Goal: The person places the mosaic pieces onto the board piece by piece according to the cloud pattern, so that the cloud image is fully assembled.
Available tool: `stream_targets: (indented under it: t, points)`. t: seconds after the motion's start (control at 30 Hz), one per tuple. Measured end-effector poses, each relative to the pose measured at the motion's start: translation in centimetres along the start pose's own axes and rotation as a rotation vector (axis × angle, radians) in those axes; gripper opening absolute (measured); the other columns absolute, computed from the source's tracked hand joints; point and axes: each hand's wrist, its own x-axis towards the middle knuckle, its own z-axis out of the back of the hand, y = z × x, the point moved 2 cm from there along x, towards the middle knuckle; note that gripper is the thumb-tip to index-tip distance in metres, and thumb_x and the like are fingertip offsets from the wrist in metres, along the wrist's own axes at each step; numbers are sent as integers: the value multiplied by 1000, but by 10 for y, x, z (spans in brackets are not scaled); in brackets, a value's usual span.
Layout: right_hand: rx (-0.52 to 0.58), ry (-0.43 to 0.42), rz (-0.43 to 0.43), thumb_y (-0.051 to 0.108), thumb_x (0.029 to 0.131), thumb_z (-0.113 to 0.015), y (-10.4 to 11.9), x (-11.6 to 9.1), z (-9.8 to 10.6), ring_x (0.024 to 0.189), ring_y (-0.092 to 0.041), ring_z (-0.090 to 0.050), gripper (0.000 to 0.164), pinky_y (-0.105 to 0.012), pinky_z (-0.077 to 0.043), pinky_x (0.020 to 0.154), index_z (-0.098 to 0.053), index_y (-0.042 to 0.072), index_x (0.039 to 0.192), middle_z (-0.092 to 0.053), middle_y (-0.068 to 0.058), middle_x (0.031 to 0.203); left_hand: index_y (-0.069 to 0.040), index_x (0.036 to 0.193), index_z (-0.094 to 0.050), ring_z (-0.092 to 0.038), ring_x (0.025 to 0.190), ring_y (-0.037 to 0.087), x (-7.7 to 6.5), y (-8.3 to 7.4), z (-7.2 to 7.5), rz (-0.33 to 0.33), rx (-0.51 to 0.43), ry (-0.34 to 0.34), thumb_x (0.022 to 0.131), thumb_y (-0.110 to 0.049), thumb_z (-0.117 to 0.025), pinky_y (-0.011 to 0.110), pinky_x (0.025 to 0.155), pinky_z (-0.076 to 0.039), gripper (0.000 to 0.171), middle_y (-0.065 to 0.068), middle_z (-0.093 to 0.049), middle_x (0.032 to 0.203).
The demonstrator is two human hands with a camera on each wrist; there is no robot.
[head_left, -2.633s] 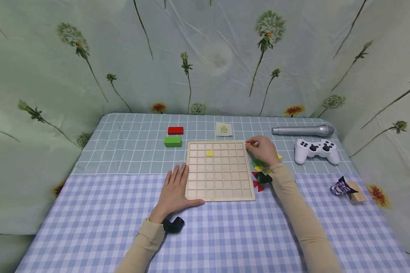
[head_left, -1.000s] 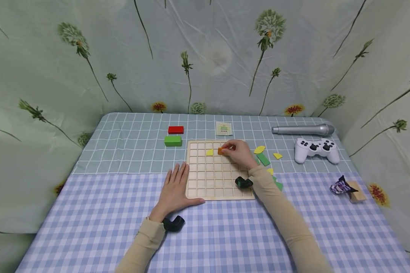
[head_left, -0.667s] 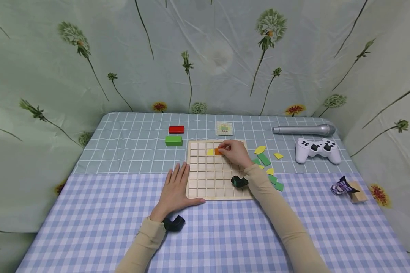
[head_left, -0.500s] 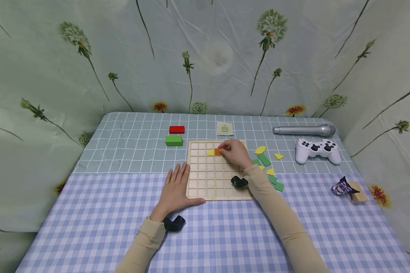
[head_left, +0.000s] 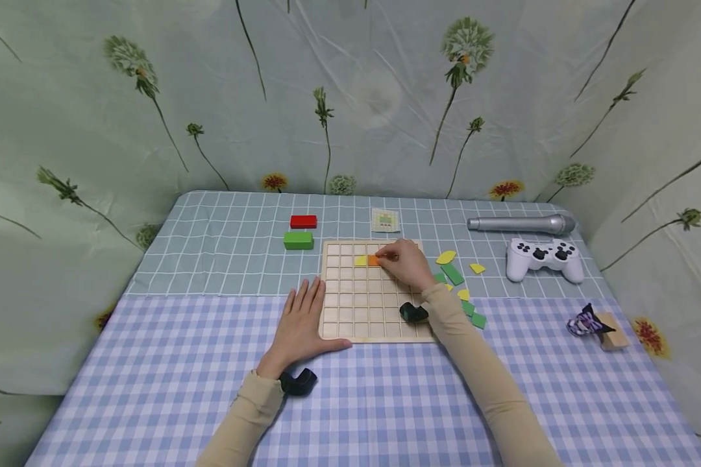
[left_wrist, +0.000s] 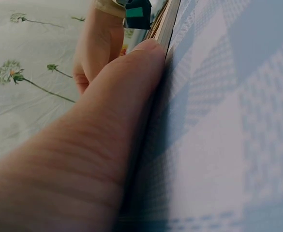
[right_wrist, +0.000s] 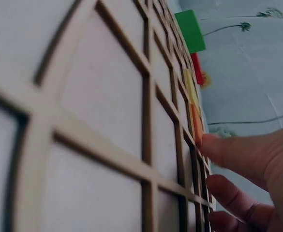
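Observation:
A wooden grid board point(head_left: 367, 310) lies in the middle of the table. My left hand point(head_left: 298, 327) rests flat along its left edge, fingers spread, with the thumb along the front edge; in the left wrist view the thumb point(left_wrist: 131, 72) touches the board's side. Over the upper grid, my right hand point(head_left: 407, 264) pinches an orange tile point(head_left: 372, 260) by its right end. This tile lies in the grid, right beside a yellow tile point(head_left: 360, 261). The right wrist view shows the thumb point(right_wrist: 223, 151) against the orange tile, other fingers curled below.
Several loose green tiles point(head_left: 452, 274) and yellow pieces point(head_left: 446, 257) lie right of the board. Behind it are a pattern card point(head_left: 385, 220), a green block point(head_left: 298, 240) and a red block point(head_left: 303, 222). At right are a microphone point(head_left: 520, 224), a game controller point(head_left: 544, 259) and a purple-black item point(head_left: 587, 321).
My right hand has come left from the board's right edge onto the grid, bringing the orange tile against the yellow one. Lately it has barely shifted. My left hand has stayed put.

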Motion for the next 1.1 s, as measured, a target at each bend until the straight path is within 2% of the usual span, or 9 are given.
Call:
stream_targets:
  t: [0.13, 0.27, 0.57, 0.77, 0.97, 1.1]
  points:
    - [52, -55, 15, 14, 89, -68, -9, -10, 13, 85, -24, -58, 18, -37, -47, 76, -74, 4, 102, -66, -9, 94, -2, 151, -11, 0, 143, 29, 1, -2, 0, -9, 1, -6, 68, -81, -55, 45, 113, 2, 124, 13, -9, 157]
    - [49, -134, -4, 14, 89, -67, -20, -23, 34, 81, -27, -58, 18, -40, -47, 72, -73, 2, 101, -67, -12, 93, -2, 151, -11, -1, 143, 29, 0, -1, -1, -3, -3, -16, 67, -81, -57, 45, 113, 1, 124, 13, -10, 157]
    - [-48, -219, -169, 17, 91, -65, -60, -57, 78, 73, -26, -54, 23, -35, -42, 61, -70, 1, 106, -65, -15, 93, -2, 151, -12, -2, 143, 29, -2, 1, -1, -7, -5, -32, 67, -82, -56, 45, 113, 0, 124, 14, -12, 157]
    - [-109, -247, -247, 15, 90, -65, -76, -77, 96, 76, -32, -58, 26, -38, -44, 59, -68, -3, 108, -63, -22, 99, -2, 151, -13, -3, 143, 30, -2, 1, 1, -9, -8, -34, 67, -80, -57, 46, 113, -1, 123, 14, -12, 156]
    - [-188, -215, -300, 9, 85, -67, -86, -87, 102, 91, -42, -59, 27, -53, -46, 73, -68, -9, 105, -62, -29, 103, -1, 151, -12, -3, 143, 30, -1, -1, 3, -9, -5, -18, 67, -80, -57, 45, 113, -2, 124, 14, -11, 157]
    - [-246, -198, -310, 7, 84, -67, -89, -91, 100, 94, -45, -59, 25, -55, -46, 76, -68, -10, 103, -64, -29, 101, -1, 151, -12, -2, 143, 30, 0, -2, 2, -10, 1, -9, 67, -80, -57, 45, 113, -2, 124, 14, -11, 157]
